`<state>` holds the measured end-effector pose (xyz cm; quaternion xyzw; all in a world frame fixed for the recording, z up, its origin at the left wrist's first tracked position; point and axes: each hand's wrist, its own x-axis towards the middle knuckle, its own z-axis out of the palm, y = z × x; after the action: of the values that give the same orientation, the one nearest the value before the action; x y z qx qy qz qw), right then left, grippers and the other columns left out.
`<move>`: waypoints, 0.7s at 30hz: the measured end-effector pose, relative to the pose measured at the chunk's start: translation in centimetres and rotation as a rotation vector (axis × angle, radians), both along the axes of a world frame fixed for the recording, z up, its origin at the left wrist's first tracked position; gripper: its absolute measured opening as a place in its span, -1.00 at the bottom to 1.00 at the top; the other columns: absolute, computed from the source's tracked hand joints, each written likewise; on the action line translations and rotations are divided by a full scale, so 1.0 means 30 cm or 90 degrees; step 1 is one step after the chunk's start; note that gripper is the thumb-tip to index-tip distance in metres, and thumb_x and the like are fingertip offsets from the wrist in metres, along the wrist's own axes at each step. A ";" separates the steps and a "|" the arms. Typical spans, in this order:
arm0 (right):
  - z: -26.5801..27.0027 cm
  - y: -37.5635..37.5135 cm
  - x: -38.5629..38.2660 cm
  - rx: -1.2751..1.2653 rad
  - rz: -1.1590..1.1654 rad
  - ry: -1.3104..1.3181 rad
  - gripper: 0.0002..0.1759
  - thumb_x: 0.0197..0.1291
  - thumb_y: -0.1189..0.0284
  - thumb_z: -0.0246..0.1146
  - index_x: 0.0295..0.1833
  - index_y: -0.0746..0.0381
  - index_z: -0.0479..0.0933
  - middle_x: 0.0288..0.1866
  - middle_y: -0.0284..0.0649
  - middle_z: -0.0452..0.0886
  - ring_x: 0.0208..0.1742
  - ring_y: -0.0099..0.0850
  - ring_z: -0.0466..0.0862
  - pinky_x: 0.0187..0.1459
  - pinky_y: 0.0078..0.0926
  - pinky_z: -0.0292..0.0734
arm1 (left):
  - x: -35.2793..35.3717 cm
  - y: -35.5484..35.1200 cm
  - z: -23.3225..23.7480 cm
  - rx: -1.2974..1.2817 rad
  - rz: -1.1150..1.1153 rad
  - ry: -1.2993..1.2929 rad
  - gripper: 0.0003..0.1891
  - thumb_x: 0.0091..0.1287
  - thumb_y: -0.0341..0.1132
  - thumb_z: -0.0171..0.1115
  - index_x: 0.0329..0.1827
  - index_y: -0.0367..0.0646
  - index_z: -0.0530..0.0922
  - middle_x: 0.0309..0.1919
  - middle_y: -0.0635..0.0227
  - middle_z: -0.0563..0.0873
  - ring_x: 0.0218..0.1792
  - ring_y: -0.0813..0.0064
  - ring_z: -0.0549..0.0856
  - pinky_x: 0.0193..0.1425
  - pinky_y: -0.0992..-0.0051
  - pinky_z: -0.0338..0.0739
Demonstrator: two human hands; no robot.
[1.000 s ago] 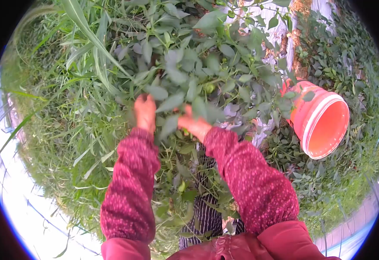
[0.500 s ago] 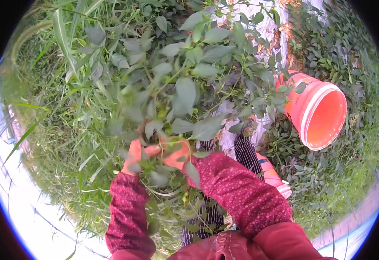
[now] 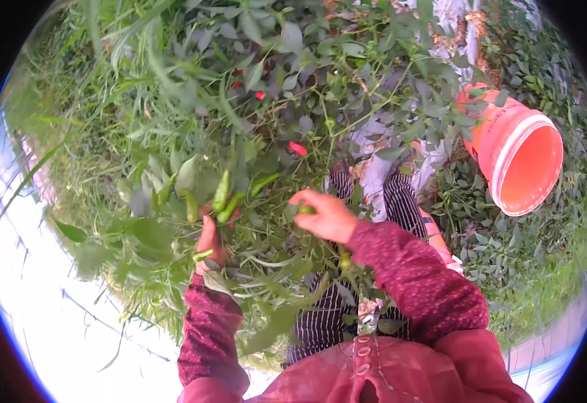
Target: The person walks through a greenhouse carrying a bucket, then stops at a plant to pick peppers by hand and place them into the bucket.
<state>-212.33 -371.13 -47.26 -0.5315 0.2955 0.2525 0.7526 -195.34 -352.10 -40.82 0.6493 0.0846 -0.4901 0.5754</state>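
Note:
My left hand [image 3: 209, 245] is closed around a leafy branch of a pepper plant [image 3: 149, 235] that leans over to the left; foliage partly hides its fingers. Just above this hand several green peppers [image 3: 221, 191] hang among the leaves. To the right, my right hand [image 3: 327, 216] has its fingers curled, with a small green pepper [image 3: 305, 209] showing between thumb and fingers. Farther up the plants a red pepper [image 3: 297, 148] and another red pepper [image 3: 260, 95] show through the leaves.
An orange-red bucket [image 3: 508, 148] with a white rim lies tipped at the right, its mouth towards me. Pale plastic sheeting [image 3: 374, 138] runs between the plants. Tall grass [image 3: 105, 127] grows at the left. My striped trouser legs [image 3: 324, 312] are below.
My hands, close together before, are now apart, the right one farther right. The branch has swung left and down, uncovering green and red peppers. The view has shifted, so the bucket appears farther right.

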 end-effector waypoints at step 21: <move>0.276 -0.004 0.139 -0.374 0.257 -0.217 -0.52 -0.11 0.29 0.29 -0.03 0.23 0.41 -0.16 -0.15 0.53 -0.18 -0.17 0.59 -0.20 -0.25 0.50 | -0.152 -0.131 0.100 0.002 -0.128 -0.054 -0.52 0.36 -0.17 -0.03 0.23 -0.30 0.25 0.15 0.15 0.42 0.18 0.29 0.40 0.31 0.30 0.22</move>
<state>-208.15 -371.26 -38.97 -0.8061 0.1157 0.2079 0.5419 -199.90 -356.04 -37.81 0.6753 -0.0044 -0.5173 0.5258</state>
